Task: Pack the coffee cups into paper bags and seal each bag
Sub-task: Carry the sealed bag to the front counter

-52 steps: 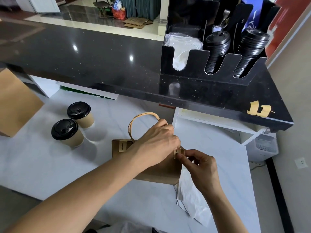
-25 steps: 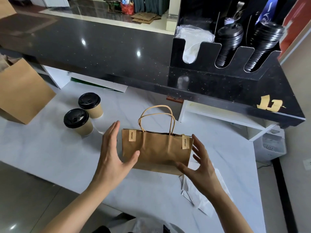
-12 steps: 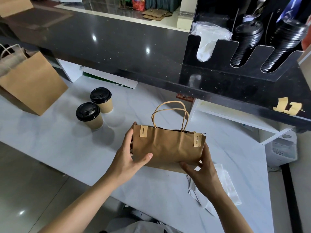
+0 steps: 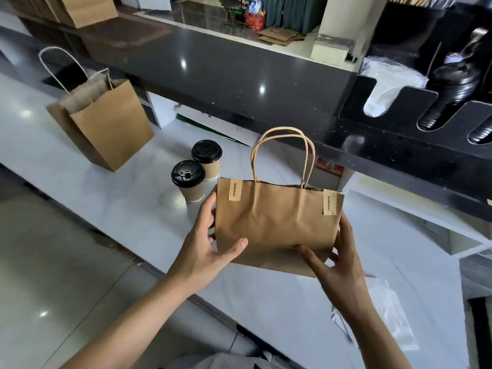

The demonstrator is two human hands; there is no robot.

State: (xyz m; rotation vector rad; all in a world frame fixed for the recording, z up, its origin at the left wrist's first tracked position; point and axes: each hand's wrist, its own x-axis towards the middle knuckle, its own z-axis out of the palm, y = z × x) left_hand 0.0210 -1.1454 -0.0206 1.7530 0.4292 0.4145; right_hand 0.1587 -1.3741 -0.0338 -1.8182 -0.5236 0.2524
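Both hands have come off the sticker work at the bag's mouth and dropped to its lower sides, and the bag, which sat on the desk a moment ago, now looks raised and tilted toward the camera. My left hand [image 4: 206, 246] clasps the bag's left edge, thumb curled across the front panel and fingers behind. My right hand [image 4: 336, 258] cups the lower right corner, thumb on the front, fingers wrapped round the side. Between them the small kraft paper bag [image 4: 274, 222] has its mouth folded shut, held by a "Good luck!" sticker [image 4: 234, 191] near the left corner and a second one [image 4: 329, 205] near the right, with the twisted handles [image 4: 282, 155] standing up.

I judge this bag sealed and ready to be set aside. Just left of it, two lidded coffee cups [image 4: 198, 170] stand touching on the white desk [image 4: 106, 209], unpacked. Farther left, a taller open paper bag [image 4: 106, 129] stands upright, likely their destination. A clear plastic sleeve [image 4: 388, 315] lies on the desk under my right forearm.
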